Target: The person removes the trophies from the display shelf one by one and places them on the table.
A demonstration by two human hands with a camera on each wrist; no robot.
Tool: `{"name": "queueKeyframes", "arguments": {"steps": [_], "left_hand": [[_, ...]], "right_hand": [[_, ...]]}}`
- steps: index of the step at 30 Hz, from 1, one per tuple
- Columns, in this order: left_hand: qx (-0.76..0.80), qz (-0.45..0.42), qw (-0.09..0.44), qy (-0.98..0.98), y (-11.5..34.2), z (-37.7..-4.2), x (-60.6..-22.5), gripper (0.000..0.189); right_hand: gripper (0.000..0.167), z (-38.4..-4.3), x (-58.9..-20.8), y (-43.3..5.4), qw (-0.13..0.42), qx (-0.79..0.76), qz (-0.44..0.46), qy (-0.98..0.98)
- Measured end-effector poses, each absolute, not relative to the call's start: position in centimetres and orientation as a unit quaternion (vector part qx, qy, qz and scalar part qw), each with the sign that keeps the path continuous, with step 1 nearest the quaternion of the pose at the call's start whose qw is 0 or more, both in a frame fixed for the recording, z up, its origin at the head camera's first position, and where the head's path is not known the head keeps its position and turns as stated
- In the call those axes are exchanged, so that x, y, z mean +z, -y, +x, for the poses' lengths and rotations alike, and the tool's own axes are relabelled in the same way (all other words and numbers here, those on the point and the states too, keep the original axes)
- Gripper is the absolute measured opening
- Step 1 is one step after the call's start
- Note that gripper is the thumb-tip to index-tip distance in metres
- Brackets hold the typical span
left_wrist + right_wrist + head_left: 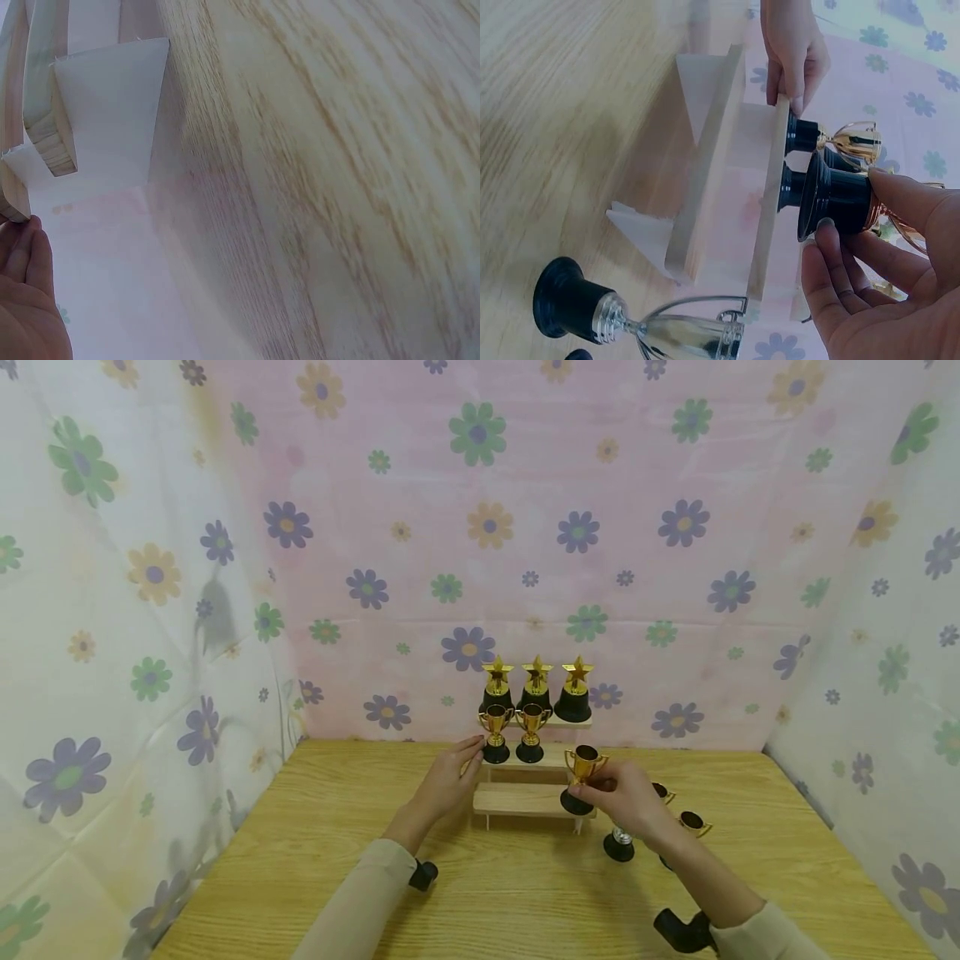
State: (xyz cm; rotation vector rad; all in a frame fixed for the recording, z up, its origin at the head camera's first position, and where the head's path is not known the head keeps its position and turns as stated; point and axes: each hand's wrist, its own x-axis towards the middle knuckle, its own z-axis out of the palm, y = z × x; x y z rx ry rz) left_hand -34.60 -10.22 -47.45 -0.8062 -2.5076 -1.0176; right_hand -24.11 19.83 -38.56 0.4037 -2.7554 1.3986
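Observation:
My right hand [626,793] pinches a small gold cup trophy [585,763] by its black base, above the right end of the lowest shelf [517,799] of a wooden tiered stand. At the stand's left side, my left hand [448,781] holds the end of the middle shelf [763,217] between its fingertips. Two gold cup trophies [495,725] stand upright on that shelf, left and centre. Along the top shelf [555,722] are three gold star trophies [576,681]. In the right wrist view, the held trophy [840,193] partly hides those behind it.
A silver cup trophy [694,334] stands on the table right of the stand. Gold cup trophies [692,821] beside it are partly hidden by my right arm. White side supports [112,105] carry the shelves. A flowered cloth [525,527] hangs behind the wooden table [322,827].

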Motion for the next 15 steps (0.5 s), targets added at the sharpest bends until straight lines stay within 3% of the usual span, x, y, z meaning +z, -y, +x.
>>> {"name": "queueKeyframes", "arguments": {"steps": [15], "left_hand": [[-0.36, -0.276, 0.15, 0.878, 10.1, -34.1, -47.0, 0.041]], "right_hand": [[0.02, -23.5, -39.5, -17.8, 0.015, 0.445, 0.134, 0.885]]}}
